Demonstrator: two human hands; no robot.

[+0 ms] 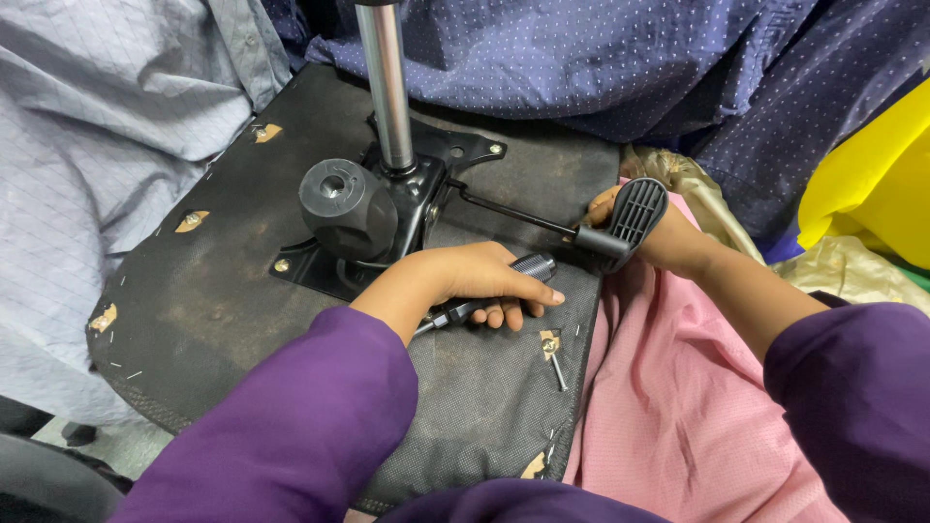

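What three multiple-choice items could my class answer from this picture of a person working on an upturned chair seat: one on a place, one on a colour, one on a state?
1. Where does the loose screw lie?
A. on the seat underside, near the left hand
B. on the pink cloth
C. on the round knob

2. What colour are the person's sleeves?
A. yellow
B. purple
C. grey

3. How is the left hand?
A. open and flat
B. closed around a black tool handle
C. resting on the metal column

Answers: 1 A, the screw rests on black fabric beside a bracket; 2 B, both forearms are purple; 3 B, fingers wrap the handle, while the right hand holds the lever paddle.
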